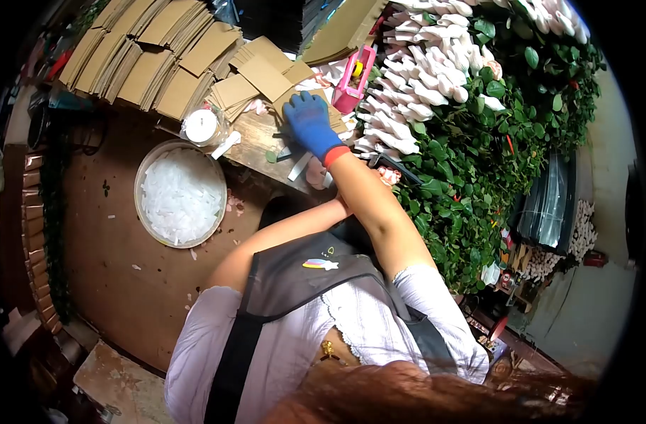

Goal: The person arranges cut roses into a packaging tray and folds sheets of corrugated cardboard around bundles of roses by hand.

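My right hand [307, 119], in a blue glove with an orange-red cuff, reaches forward over the flat brown cardboard pieces [284, 102] on the wooden bench. Its fingers are apart on the cardboard, and nothing shows gripped in them. My left forearm [288, 225] crosses beneath the right arm. The left hand is mostly hidden there, so its fingers cannot be made out. Close to where it comes out sits a small pink-and-white ruffled thing, seemingly a flower head [389, 174]. Right of my hands lie many long-stemmed flowers [418, 78], their heads in pale pink sleeves.
Stacks of cardboard pieces [160, 56] line the back left. A clear jar with a white top [201, 127] stands at the bench edge. Below it is a round tub [141, 212] of white strips. A pink basket [350, 88] stands behind my right hand; green foliage [478, 191] spreads rightward.
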Action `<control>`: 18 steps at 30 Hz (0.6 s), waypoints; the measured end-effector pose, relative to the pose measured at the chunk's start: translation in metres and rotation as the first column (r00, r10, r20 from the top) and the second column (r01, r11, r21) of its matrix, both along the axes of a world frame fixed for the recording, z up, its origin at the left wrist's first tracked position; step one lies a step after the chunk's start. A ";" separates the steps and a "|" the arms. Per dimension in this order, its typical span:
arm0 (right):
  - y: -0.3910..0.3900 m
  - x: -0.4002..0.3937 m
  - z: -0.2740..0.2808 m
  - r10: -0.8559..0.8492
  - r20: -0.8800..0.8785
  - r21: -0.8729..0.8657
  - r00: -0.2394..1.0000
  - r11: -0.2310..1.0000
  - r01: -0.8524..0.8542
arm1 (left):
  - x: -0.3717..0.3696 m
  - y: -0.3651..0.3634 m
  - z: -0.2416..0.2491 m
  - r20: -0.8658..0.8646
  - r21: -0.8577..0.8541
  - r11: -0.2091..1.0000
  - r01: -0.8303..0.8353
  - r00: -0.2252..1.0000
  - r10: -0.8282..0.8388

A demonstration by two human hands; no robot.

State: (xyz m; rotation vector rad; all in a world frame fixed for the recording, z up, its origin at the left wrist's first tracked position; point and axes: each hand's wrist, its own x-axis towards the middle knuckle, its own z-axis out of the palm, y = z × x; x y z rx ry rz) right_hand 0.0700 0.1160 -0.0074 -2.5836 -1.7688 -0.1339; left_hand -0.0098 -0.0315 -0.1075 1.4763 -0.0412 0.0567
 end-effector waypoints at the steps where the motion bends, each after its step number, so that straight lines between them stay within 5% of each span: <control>1: -0.004 0.004 -0.001 0.023 0.027 0.041 0.999 0.999 -0.024 | -0.003 0.000 0.006 -0.029 0.000 1.000 -0.021 0.999 0.021; 4: -0.035 0.012 0.054 0.017 0.141 0.280 0.990 0.958 -0.056 | -0.016 0.022 0.085 -0.165 0.200 0.979 -0.042 0.983 0.075; 5: -0.054 0.012 0.083 0.029 0.078 0.372 0.997 0.927 -0.056 | -0.011 0.017 0.078 -0.133 0.212 0.951 -0.226 0.957 0.258; 6: -0.078 0.011 0.116 0.041 -0.107 0.378 0.993 0.926 0.003 | -0.003 0.015 0.080 0.093 0.406 0.851 -0.333 0.941 0.324; 8: -0.143 0.000 0.147 -0.045 -0.355 0.525 0.934 0.817 0.239 | -0.010 0.027 0.098 -0.130 0.430 0.897 -0.098 0.977 0.169; 9: -0.178 -0.007 0.148 -0.117 -0.586 0.511 0.802 0.715 0.478 | -0.015 0.031 0.115 -0.102 0.233 0.954 -0.191 0.970 0.219; 10: -0.213 -0.015 0.156 -0.231 -0.831 0.288 0.505 0.598 0.748 | -0.009 0.022 0.096 0.018 0.324 0.913 -0.246 0.967 0.254; 11: -0.240 -0.027 0.166 -0.294 -0.817 0.280 0.496 0.549 0.787 | -0.009 0.026 0.103 -0.094 0.239 0.959 -0.150 0.980 0.177; 12: -0.273 -0.035 0.162 -0.367 -0.858 0.127 0.359 0.526 0.841 | -0.011 0.031 0.111 -0.201 0.145 0.988 -0.058 0.976 0.086; 13: -0.315 -0.039 0.136 -0.470 -0.874 -0.126 0.127 0.470 0.874 | -0.015 0.019 0.086 0.008 0.519 0.826 -0.219 0.968 0.251; 14: -0.345 -0.048 0.114 -0.549 -0.828 -0.374 -0.113 0.391 0.841 | -0.019 0.027 0.107 -0.068 0.503 0.856 -0.123 0.981 0.181; 18: -0.346 -0.089 0.120 -0.786 -0.585 -0.125 0.198 0.328 0.936 | -0.018 0.024 0.095 -0.043 0.480 0.860 -0.170 0.975 0.217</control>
